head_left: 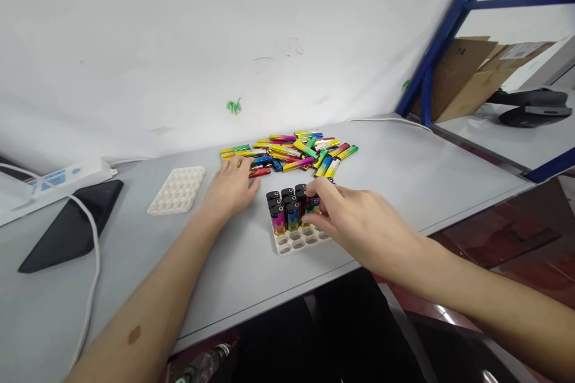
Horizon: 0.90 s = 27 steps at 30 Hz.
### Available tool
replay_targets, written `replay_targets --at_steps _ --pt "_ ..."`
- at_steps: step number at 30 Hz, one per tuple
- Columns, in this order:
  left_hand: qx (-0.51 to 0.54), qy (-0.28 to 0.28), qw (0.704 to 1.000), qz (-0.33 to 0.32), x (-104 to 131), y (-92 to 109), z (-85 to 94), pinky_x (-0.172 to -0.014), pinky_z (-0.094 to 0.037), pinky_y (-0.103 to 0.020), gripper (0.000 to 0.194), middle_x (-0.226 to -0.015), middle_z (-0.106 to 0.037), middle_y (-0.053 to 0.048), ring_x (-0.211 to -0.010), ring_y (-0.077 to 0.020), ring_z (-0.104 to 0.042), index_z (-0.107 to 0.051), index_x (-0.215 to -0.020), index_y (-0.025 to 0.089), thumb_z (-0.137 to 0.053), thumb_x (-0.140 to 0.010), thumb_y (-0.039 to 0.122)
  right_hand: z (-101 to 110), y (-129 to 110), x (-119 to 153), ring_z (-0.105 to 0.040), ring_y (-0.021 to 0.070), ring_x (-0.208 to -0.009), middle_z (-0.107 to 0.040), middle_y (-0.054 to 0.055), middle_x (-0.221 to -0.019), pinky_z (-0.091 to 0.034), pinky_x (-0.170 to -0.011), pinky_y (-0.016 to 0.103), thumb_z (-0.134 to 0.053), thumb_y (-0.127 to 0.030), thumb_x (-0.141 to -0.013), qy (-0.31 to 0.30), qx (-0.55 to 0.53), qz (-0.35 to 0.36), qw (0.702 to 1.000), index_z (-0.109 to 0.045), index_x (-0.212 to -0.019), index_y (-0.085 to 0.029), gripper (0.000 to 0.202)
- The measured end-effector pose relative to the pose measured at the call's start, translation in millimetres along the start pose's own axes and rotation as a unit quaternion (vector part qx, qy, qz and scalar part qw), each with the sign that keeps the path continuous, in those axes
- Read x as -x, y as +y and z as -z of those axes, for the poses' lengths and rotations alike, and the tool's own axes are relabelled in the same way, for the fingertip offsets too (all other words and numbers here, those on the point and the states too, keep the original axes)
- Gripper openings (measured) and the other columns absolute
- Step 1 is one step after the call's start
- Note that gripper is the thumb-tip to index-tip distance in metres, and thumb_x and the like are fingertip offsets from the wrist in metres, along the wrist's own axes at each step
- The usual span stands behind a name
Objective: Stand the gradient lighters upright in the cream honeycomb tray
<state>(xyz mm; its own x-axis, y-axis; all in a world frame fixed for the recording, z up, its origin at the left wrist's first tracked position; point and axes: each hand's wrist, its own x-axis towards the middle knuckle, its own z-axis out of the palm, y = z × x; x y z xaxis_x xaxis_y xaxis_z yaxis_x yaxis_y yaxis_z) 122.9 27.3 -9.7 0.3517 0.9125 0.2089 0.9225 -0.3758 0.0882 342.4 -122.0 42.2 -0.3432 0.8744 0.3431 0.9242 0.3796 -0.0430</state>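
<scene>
Plainly, open tabletop [249,230] separates the left hand [231,185] from the rack's edge [277,244].

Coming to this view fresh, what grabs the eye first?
The heap of shiny, multicoloured lighters lying against the white wall. Next, nearer the person, the white tray partly filled with upright lighters, the right hand at them. The left hand rests at the heap's left edge, between it and a second, unfilled tray.
</scene>
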Motion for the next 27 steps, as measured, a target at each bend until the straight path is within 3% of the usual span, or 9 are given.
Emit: replay_targets --at_steps 5,8,10,12,15,18,20,27 --pt "0.008 0.001 1.000 -0.004 0 -1 -0.7 -0.113 -0.042 -0.050 0.051 -0.145 -0.051 -0.017 -0.139 -0.0343 -0.043 -0.047 -0.142 0.015 -0.042 -0.097 0.038 7 2 -8 -0.062 0.0168 -0.054 -0.070 0.000 -0.068 -0.030 -0.050 0.028 -0.069 -0.041 -0.093 0.009 -0.058 -0.042 0.997 -0.058 -0.096 -0.021 0.023" --pt "0.006 -0.001 1.000 -0.004 0 0 -0.2 -0.113 -0.042 -0.049 0.051 -0.147 -0.050 -0.016 -0.139 -0.0337 -0.043 -0.047 -0.143 0.016 -0.043 -0.097 0.038 13 28 -31 -0.062 0.0177 -0.057 -0.067 0.002 -0.063 -0.035 -0.056 0.030 -0.052 -0.048 -0.101 0.051 -0.062 -0.118 0.990 -0.061 -0.090 -0.022 0.030" --pt "-0.001 -0.006 1.000 0.003 0 1 0.8 -0.113 -0.043 -0.049 0.052 -0.148 -0.050 -0.016 -0.139 -0.0339 -0.043 -0.046 -0.144 0.015 -0.042 -0.098 0.038 9 55 -53 -0.065 0.0210 -0.068 -0.071 0.006 -0.073 -0.038 -0.062 0.032 -0.044 -0.048 -0.103 0.079 -0.041 -0.167 0.982 -0.064 -0.094 -0.021 0.034" --pt "-0.006 -0.010 1.000 0.009 1 2 2.1 -0.113 -0.042 -0.049 0.052 -0.148 -0.050 -0.016 -0.140 -0.0339 -0.043 -0.046 -0.145 0.015 -0.042 -0.098 0.037 -5 84 -71 -0.068 0.0255 -0.082 -0.074 0.010 -0.085 -0.039 -0.065 0.034 -0.043 -0.048 -0.103 0.039 -0.024 -0.201 0.978 -0.066 -0.098 -0.020 0.036" --pt "-0.005 -0.011 1.000 0.007 1 3 3.3 -0.114 -0.042 -0.049 0.051 -0.147 -0.051 -0.016 -0.141 -0.0334 -0.042 -0.046 -0.144 0.015 -0.042 -0.098 0.037 -36 114 -81 -0.069 0.0326 -0.093 -0.075 0.015 -0.101 -0.042 -0.067 0.036 -0.057 -0.057 -0.092 -0.116 0.002 -0.222 0.968 -0.066 -0.109 -0.019 0.043" --pt "-0.003 -0.014 1.000 0.005 1 3 3.3 -0.113 -0.043 -0.049 0.051 -0.148 -0.050 -0.015 -0.141 -0.0333 -0.042 -0.046 -0.144 0.016 -0.042 -0.098 0.037 -59 122 -75 -0.069 0.0331 -0.094 -0.076 0.015 -0.103 -0.044 -0.067 0.037 -0.055 -0.065 -0.091 -0.121 -0.008 -0.242 0.963 -0.062 -0.123 -0.016 0.059" --pt "-0.007 -0.015 1.000 0.010 0 3 2.8 -0.114 -0.043 -0.050 0.052 -0.149 -0.049 -0.015 -0.141 -0.0337 -0.042 -0.046 -0.145 0.017 -0.042 -0.098 0.037 -64 122 -70 -0.070 0.0305 -0.091 -0.076 0.013 -0.099 -0.045 -0.067 0.036 -0.054 -0.066 -0.090 -0.110 -0.036 -0.235 0.965 -0.063 -0.123 -0.017 0.059" --pt "0.000 -0.022 0.999 0.024 0 4 3.9 -0.117 -0.040 -0.048 0.055 -0.152 -0.048 -0.015 -0.142 -0.0327 -0.042 -0.045 -0.147 0.015 -0.042 -0.098 0.039 -52 130 -68 -0.068 0.0243 -0.085 -0.074 0.008 -0.090 -0.045 -0.070 0.034 -0.066 -0.054 -0.087 -0.124 -0.106 -0.229 0.960 -0.069 -0.095 -0.019 0.036"
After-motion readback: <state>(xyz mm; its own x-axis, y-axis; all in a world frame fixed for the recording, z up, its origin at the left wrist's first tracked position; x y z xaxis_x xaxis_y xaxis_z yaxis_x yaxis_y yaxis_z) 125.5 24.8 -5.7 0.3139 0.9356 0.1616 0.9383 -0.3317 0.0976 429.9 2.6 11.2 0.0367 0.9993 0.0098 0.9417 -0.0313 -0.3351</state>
